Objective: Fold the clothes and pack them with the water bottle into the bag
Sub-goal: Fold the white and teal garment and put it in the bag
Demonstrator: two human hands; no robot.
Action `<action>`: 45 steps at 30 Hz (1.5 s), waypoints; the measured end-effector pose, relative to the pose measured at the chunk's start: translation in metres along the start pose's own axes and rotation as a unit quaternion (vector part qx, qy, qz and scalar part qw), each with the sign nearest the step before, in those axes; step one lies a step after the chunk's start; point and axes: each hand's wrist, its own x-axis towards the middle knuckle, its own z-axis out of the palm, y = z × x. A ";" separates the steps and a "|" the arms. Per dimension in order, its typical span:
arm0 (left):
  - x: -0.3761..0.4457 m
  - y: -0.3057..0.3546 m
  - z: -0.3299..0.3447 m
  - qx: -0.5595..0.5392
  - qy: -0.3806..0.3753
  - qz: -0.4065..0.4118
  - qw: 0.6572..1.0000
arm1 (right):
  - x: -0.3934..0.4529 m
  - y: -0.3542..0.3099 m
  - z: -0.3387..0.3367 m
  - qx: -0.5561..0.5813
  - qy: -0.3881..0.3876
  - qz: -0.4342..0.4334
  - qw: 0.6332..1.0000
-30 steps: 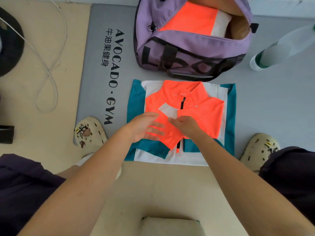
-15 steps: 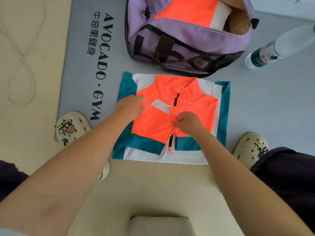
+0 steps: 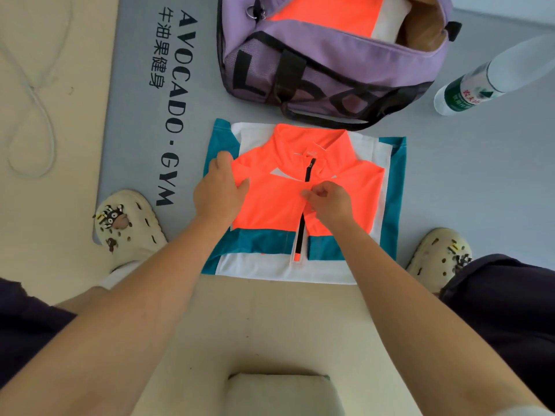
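An orange, teal and white zip jacket [image 3: 357, 187] lies flat on the grey mat [image 3: 468, 175], its sleeves folded in over the front. My left hand [image 3: 220, 187] rests on the jacket's left side with fingers fairly straight, over the edge of the folded orange sleeve. My right hand [image 3: 329, 201] pinches the orange fabric by the black zip at the middle. Behind the jacket stands an open purple bag [image 3: 327, 64] with a folded orange and white garment [image 3: 333, 13] inside. A clear water bottle [image 3: 486, 82] with a green label lies right of the bag.
My two cream clogs stand at the mat's near edge, the left clog [image 3: 129, 226] and the right clog [image 3: 440, 253]. A white cord [image 3: 33, 115] loops on the beige floor at left. A pale cushion [image 3: 279, 394] sits at the bottom middle.
My left hand slid left and up to the jacket's left edge, flattening the orange sleeve. My right hand stayed at the zip. The view shifted, so everything sits lower in frame.
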 end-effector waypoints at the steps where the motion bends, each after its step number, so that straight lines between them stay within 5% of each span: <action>1: -0.007 -0.003 0.002 -0.002 -0.014 -0.037 0.999 | -0.001 0.001 0.001 0.008 0.001 0.002 1.000; 5: -0.023 -0.020 0.011 0.005 -0.117 -0.107 0.987 | -0.009 0.012 -0.007 -0.018 0.020 -0.018 0.999; 8: -0.029 -0.018 0.009 -0.012 -0.032 -0.117 0.993 | -0.020 0.030 -0.029 -0.043 0.085 -0.002 0.995; 10: -0.035 -0.004 0.012 0.030 0.024 -0.054 0.998 | -0.027 0.046 -0.048 -0.065 0.157 0.009 0.985; 13: -0.056 0.032 0.030 0.068 -0.039 0.146 0.986 | -0.039 0.070 -0.074 -0.095 0.207 0.047 0.973; 17: -0.084 0.067 0.064 0.103 -0.173 0.241 0.949 | -0.052 0.100 -0.096 -0.177 0.138 0.127 0.966; 21: -0.093 0.068 0.080 0.173 -0.215 0.218 0.936 | -0.057 0.122 -0.110 -0.123 0.028 0.174 0.977; 27: -0.082 0.076 0.078 0.124 -0.296 0.154 0.934 | -0.063 0.129 -0.121 -0.093 -0.073 0.138 0.983; 31: -0.080 0.085 0.073 0.132 -0.324 0.124 0.929 | -0.066 0.130 -0.128 -0.021 -0.092 0.139 0.986; 34: -0.087 0.094 0.071 0.163 -0.244 0.159 0.943 | -0.072 0.132 -0.134 0.119 -0.138 0.186 0.966; 37: -0.103 0.126 0.076 -0.034 -0.247 0.125 0.960 | -0.075 0.131 -0.137 0.233 -0.221 0.175 0.930; 40: -0.113 0.163 0.089 -0.193 -0.341 0.022 0.920 | -0.072 0.123 -0.133 0.260 -0.272 0.142 0.915; 45: -0.104 0.173 0.111 -0.223 -0.300 -0.073 0.925 | -0.060 0.111 -0.114 0.261 -0.266 0.122 0.920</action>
